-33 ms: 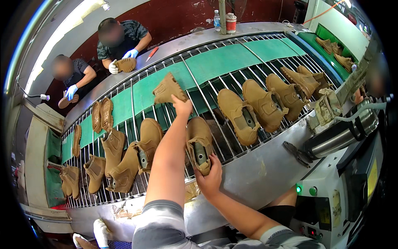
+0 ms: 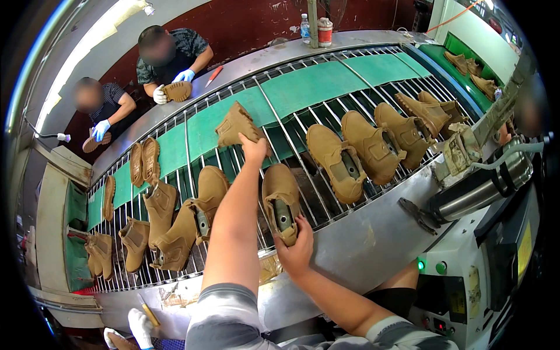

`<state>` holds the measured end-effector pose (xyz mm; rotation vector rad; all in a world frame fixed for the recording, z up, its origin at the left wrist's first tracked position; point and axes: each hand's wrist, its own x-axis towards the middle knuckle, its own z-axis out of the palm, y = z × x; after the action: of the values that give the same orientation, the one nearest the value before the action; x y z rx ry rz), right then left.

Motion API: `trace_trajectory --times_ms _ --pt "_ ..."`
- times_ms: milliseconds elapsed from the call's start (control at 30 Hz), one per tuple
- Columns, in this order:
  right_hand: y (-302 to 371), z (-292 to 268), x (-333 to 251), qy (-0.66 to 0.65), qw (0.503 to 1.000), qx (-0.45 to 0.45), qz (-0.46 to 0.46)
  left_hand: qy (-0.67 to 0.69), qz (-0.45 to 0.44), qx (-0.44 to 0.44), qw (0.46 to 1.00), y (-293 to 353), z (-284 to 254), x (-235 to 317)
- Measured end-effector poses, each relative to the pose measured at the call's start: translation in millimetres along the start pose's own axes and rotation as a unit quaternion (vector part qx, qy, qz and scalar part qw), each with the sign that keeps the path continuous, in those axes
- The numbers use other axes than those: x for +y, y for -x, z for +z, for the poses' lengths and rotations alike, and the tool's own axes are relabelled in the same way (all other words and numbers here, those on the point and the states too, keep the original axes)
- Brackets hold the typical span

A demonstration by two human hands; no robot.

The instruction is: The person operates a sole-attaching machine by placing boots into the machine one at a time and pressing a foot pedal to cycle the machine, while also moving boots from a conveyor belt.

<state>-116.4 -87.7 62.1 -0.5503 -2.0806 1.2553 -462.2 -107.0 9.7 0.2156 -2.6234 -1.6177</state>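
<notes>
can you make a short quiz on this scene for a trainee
1. Which bare hand holds a tan ankle boot whose ridged sole shows?
2. True or false: the clear plastic bottle stands left of the red-and-white round container.
3. The slim red-handled tool lies on: A, the flat green sheet; B, the grey metal ledge; C, the round metal bars.

Key: 1, the left hand; 2, true; 3, B.
</notes>
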Motion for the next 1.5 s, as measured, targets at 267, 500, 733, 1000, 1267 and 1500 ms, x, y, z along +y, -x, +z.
trace_trajectory --times_ms 267,500,733,1000,1267,1500 --pt "-32 39 25 0.002 0.999 0.018 -0.032 0.558 -0.049 -0.21 0.801 57 -155 19" --pt "-140 38 36 -0.056 0.955 -0.291 0.023 0.623 0.002 -0.083 0.778 273 -188 -19" --pt "-109 -114 -97 0.109 0.81 -0.301 -0.491 0.562 -0.046 -0.176 0.807 378 -253 -29" --pt "-78 -235 -196 0.287 0.615 -0.403 -0.613 0.337 -0.019 -0.507 0.793 411 -316 111" --pt "33 -417 -161 0.047 0.917 -0.344 -0.194 0.523 0.042 -0.619 0.585 489 -301 165" --pt "136 -489 -64 -0.6 0.772 -0.114 0.174 0.261 0.181 -0.618 0.719 589 -202 173"
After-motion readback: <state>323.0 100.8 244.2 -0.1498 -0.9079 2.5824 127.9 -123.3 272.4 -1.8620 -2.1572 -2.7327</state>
